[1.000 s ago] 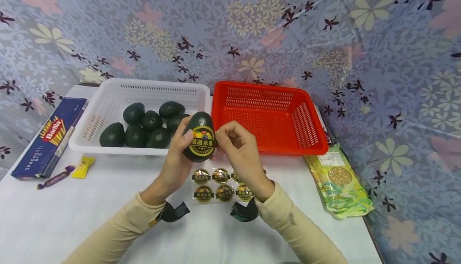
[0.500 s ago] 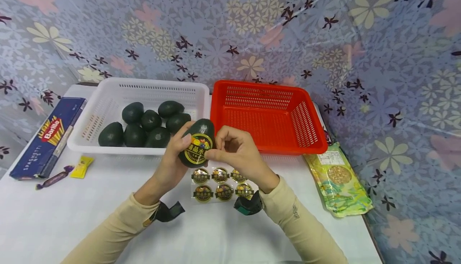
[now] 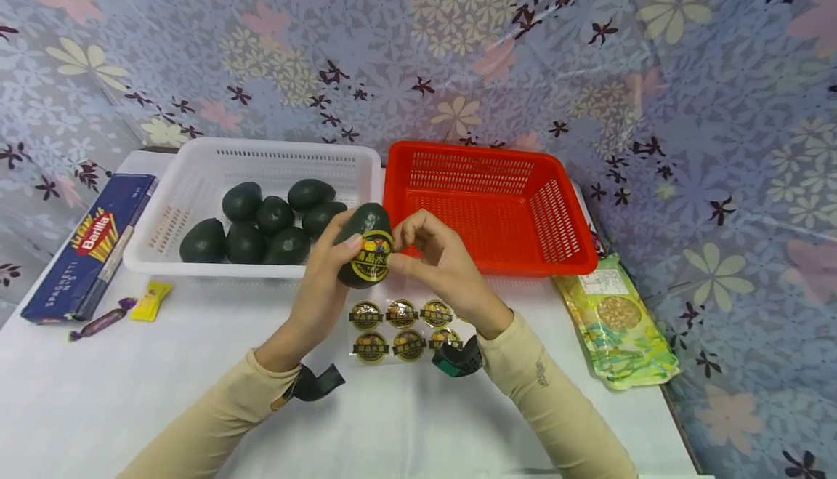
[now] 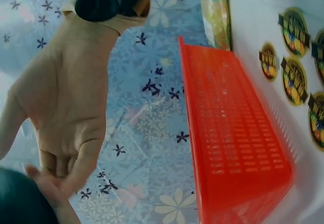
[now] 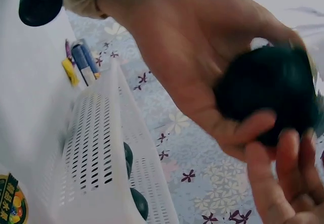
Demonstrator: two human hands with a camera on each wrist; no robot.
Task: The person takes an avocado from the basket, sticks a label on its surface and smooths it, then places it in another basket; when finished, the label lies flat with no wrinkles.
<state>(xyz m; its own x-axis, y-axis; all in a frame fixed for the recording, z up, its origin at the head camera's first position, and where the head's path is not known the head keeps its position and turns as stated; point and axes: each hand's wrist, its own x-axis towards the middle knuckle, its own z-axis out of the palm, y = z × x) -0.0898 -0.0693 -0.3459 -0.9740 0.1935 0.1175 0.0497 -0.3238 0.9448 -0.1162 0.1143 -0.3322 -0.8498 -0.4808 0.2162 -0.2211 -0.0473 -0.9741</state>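
I see the left hand (image 3: 323,286) wrapped around a dark avocado (image 3: 366,226), held up over the white table (image 3: 98,392) in front of the gap between the two baskets. Its thumb lies across the fruit's front, next to the round gold-and-black sticker (image 3: 370,261) on the skin. The right hand (image 3: 439,268) is up against the avocado from the other side, fingers curled, with the fingertips pinching at the sticker's right edge; from the head view I can't quite tell whether they grip the sticker itself or only press it down. In the right wrist view the avocado (image 5: 266,92) sits cupped in the left hand (image 5: 202,77), with right fingertips (image 5: 283,183) touching its underside.

Just below the hands, a sticker sheet (image 3: 402,326) lies flat on the table with two rows of the same round labels. The white basket (image 3: 196,174) to the left holds seven more avocados (image 3: 261,228), bunched together in its middle. The red basket (image 3: 562,246) stands touching it on the right, with nothing in it that I can see.

At the far left lies a blue spaghetti box (image 3: 85,250), with a yellow sweet (image 3: 150,301) and a purple sweet (image 3: 101,320) just beside it. A green snack bag (image 3: 621,326) lies right of the red basket.
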